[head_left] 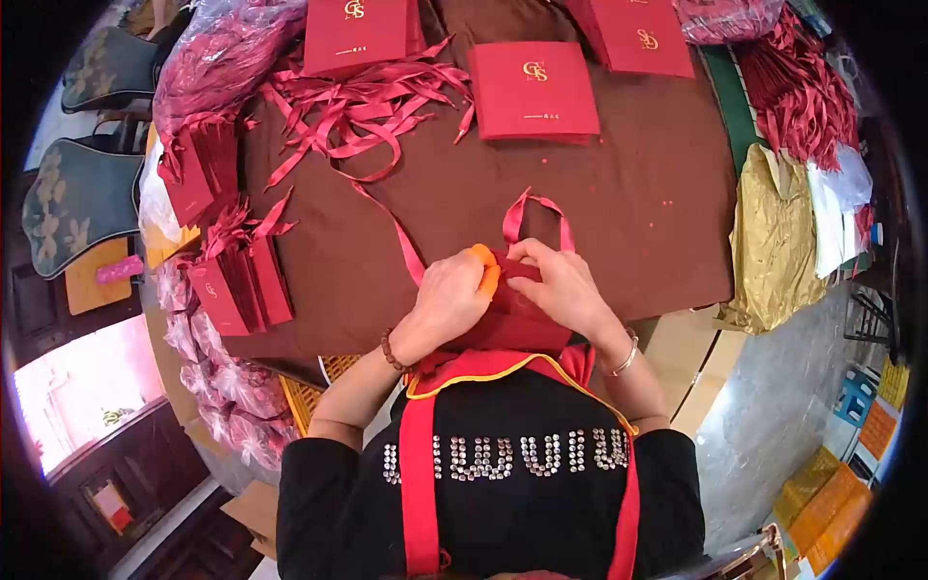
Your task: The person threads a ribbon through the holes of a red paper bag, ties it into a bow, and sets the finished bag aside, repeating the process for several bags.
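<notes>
Both hands meet at the table's near edge over a dark red bag (527,324). My left hand (449,295) is closed at the bag's left side, with an orange cover on a finger or the thumb; a red ribbon (393,227) runs from beside it up to the ribbon pile (367,106). My right hand (565,290) is closed on the bag's upper right edge, thumb and fingers bent inward. A ribbon loop (536,208) stands up just beyond the hands. What lies between the fingertips is partly hidden.
Red bags with gold print (536,92) lie at the back of the brown-covered table (638,261). Bundled bags with ribbons (242,285) stand at the left edge, beside plastic-wrapped bundles (227,58). A gold plastic bag (773,242) is at the right edge.
</notes>
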A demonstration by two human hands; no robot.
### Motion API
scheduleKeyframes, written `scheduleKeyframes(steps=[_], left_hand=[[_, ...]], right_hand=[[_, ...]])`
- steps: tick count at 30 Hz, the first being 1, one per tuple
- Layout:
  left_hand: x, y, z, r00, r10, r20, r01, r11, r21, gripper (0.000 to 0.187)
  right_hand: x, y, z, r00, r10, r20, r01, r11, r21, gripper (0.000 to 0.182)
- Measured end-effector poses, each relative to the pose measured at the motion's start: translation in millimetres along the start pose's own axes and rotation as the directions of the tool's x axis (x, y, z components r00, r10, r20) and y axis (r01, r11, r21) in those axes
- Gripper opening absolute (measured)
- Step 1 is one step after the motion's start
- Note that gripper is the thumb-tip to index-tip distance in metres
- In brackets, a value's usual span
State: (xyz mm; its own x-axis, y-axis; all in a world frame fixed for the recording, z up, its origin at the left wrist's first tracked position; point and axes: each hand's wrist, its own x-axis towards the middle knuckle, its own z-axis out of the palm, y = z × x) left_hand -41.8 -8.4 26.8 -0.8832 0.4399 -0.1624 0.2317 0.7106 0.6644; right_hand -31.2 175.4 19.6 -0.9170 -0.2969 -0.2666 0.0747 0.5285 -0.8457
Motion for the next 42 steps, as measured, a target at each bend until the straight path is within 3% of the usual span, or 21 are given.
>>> scheduleKeyframes(steps=[2,6,8,11,12,13,14,15,16,18,19,25,28,34,35,36,37,38,40,42], left_hand=[[2.1,3.4,-1.5,0.997,-0.066,0.051,0.067,0.998,-0.011,0.014],[0.9,8.4,5.3,0.999,-0.031,-0.009,0.031,0.999,0.033,0.013],[-1.9,12.2,13.3,0.974,0.142,-0.174,-0.118,0.983,0.14,0.012],[-4.8,10.2,26.2,0.953,0.225,-0.204,-0.162,0.945,0.285,0.012],[-6.0,10.4,25.5,0.932,0.292,-0.216,-0.222,0.929,0.297,0.011],[-5.6,15.9,23.8,0.92,0.338,-0.199,-0.251,0.897,0.365,0.009],[-5.6,9.7,28.7,0.914,0.357,-0.192,-0.26,0.879,0.399,0.01],[-5.0,16.8,23.9,0.903,0.384,-0.193,-0.275,0.862,0.427,0.009],[-2.7,15.8,22.7,0.938,0.306,-0.162,-0.233,0.905,0.357,0.008],[-0.8,2.8,27.0,0.914,0.361,-0.183,-0.296,0.905,0.306,0.01],[-0.8,3.7,23.3,0.936,0.329,-0.122,-0.278,0.907,0.317,0.012],[8.9,-8.7,7.5,0.85,0.52,-0.079,-0.441,0.786,0.433,0.015],[9.0,-10.1,3.7,0.857,0.507,-0.089,-0.441,0.813,0.38,0.016],[11.3,2.5,-6.3,0.93,0.338,-0.144,-0.304,0.928,0.215,0.013],[12.7,2.5,-11.7,0.981,0.178,-0.07,-0.185,0.976,-0.115,0.009],[14.4,0.3,-15.6,0.998,0.043,0.054,-0.017,0.908,-0.418,0.006],[17.8,-4.5,-18.6,0.998,0.028,0.062,0.003,0.892,-0.453,0.008],[21.9,-12.2,-22.0,0.995,0.072,0.068,-0.04,0.919,-0.391,0.007],[28.3,-28.8,-25.9,0.99,0.116,0.076,-0.085,0.941,-0.327,0.006],[32.0,-35.2,-27.3,0.934,0.345,0.098,-0.346,0.938,-0.001,0.007]], right_hand=[[-0.7,1.3,1.3,1.0,-0.009,-0.016,0.008,0.999,-0.053,0.029],[-2.5,3.3,3.7,0.999,-0.01,-0.033,0.008,0.998,-0.066,0.029],[-3.7,3.7,3.1,0.997,-0.024,-0.072,0.02,0.999,-0.048,0.028],[-5.0,-0.1,4.1,0.995,0.062,-0.078,-0.065,0.997,-0.037,0.025],[-4.9,3.1,11.7,0.993,0.045,-0.106,-0.04,0.998,0.053,0.023],[-5.6,-4.9,11.8,0.991,-0.057,-0.119,0.041,0.991,-0.129,0.022],[-8.0,-7.3,10.5,0.986,-0.079,-0.147,0.054,0.985,-0.166,0.022],[-4.4,0.7,16.8,0.989,-0.034,-0.145,0.013,0.99,-0.14,0.021],[-6.6,-7.0,10.3,0.98,-0.082,-0.183,0.059,0.99,-0.127,0.022],[-2.8,9.3,15.1,0.982,-0.024,-0.185,0.024,1.0,0.001,0.019],[0.2,15.8,19.5,0.98,-0.043,-0.193,0.04,0.999,-0.02,0.018],[2.5,15.7,16.9,0.986,-0.056,-0.157,0.068,0.995,0.069,0.02],[1.9,15.2,19.8,0.985,-0.07,-0.159,0.085,0.992,0.089,0.02],[3.3,11.7,20.1,0.992,-0.058,-0.109,0.067,0.994,0.084,0.019],[2.1,10.0,19.1,0.992,-0.064,-0.109,0.074,0.993,0.087,0.018],[1.6,7.4,17.6,0.992,-0.064,-0.108,0.074,0.993,0.087,0.018],[1.6,4.3,15.1,0.998,-0.043,-0.036,0.045,0.996,0.078,0.019],[2.2,2.4,13.7,0.999,-0.021,0.035,0.019,0.998,0.066,0.021],[3.4,6.7,23.6,0.993,-0.112,-0.034,0.113,0.993,0.021,0.02],[1.1,6.2,30.7,0.966,-0.223,-0.129,0.22,0.975,-0.041,0.017]])
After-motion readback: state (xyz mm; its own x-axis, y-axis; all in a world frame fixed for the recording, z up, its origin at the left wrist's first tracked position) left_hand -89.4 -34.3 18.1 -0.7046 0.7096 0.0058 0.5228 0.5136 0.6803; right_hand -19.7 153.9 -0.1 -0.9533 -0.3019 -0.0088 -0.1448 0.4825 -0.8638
